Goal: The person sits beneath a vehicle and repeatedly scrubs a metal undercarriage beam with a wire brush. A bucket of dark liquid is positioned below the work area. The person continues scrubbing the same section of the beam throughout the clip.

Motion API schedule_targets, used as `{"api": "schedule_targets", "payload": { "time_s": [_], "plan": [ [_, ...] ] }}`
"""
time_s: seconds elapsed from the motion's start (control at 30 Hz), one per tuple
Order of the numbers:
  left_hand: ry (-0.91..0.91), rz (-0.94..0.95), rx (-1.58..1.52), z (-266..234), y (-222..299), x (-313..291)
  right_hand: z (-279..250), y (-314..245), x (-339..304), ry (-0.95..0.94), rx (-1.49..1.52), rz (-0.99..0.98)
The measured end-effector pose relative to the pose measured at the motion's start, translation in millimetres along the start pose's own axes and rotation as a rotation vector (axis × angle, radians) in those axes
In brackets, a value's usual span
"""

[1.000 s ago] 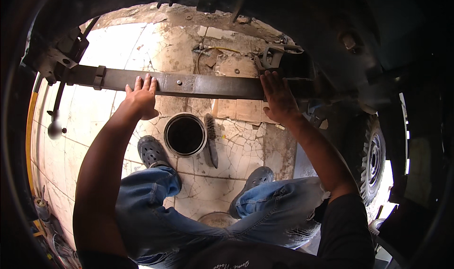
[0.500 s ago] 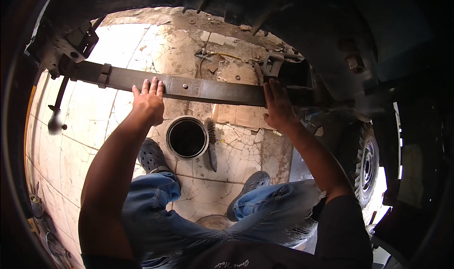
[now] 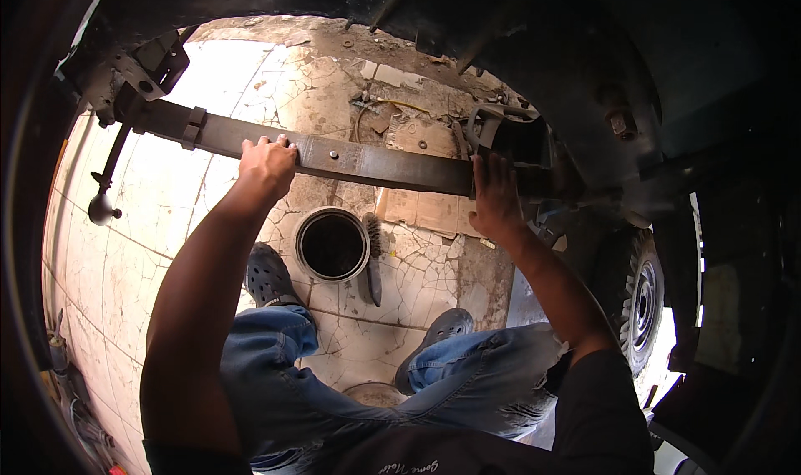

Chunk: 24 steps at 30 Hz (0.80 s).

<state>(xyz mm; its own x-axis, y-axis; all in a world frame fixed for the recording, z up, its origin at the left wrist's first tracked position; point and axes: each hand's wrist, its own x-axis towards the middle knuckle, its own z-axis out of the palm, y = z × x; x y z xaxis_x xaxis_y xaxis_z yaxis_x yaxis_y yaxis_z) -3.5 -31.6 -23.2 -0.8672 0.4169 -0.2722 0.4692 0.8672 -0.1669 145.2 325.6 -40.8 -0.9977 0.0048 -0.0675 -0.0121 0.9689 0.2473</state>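
A long grey steel leaf spring runs across in front of me beneath the dark vehicle body, tilted slightly down to the right. A clamp wraps it near its left end, and a small bolt head shows near its middle. My left hand is closed over the near edge of the spring, its fingers bent on the top face. Toward the right end, my right hand rests on the spring with fingers stretched out and thumb apart. The underside of the spring is hidden.
Between my feet stand an open round can with dark contents and a brush lying beside it on cracked tiles. A rod with a rounded end hangs at left. At right stands a wheel; cardboard lies beyond the spring.
My left hand's fingers have gone from stretched out to bent over the spring. The right hand has shifted slightly right and down in view, still resting on it.
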Motion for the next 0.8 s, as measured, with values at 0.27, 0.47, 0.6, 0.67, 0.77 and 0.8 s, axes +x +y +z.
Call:
{"api": "schedule_targets", "payload": {
  "time_s": [0.27, 0.47, 0.6, 0.67, 0.77, 0.8],
  "plan": [
    [-0.138, 0.017, 0.017, -7, -4, 4, 8, -11, -24, -0.014, -0.016, -0.003],
    [-0.257, -0.005, -0.012, -18, -1, 13, 5, 7, 1, 0.057, 0.023, -0.025],
    [-0.17, 0.046, 0.066, -3, -9, 6, -4, -3, -18, 0.001, 0.068, -0.048],
    [-0.215, 0.063, 0.067, -4, -14, 7, 0, -5, -34, 0.012, 0.07, -0.082],
    [-0.302, 0.005, -0.034, -22, -4, 16, 7, -6, -32, -0.012, 0.065, -0.016],
    [-0.349, -0.022, -0.066, -28, -1, 19, 7, -3, -26, -0.003, 0.062, -0.013]
  ]
}}
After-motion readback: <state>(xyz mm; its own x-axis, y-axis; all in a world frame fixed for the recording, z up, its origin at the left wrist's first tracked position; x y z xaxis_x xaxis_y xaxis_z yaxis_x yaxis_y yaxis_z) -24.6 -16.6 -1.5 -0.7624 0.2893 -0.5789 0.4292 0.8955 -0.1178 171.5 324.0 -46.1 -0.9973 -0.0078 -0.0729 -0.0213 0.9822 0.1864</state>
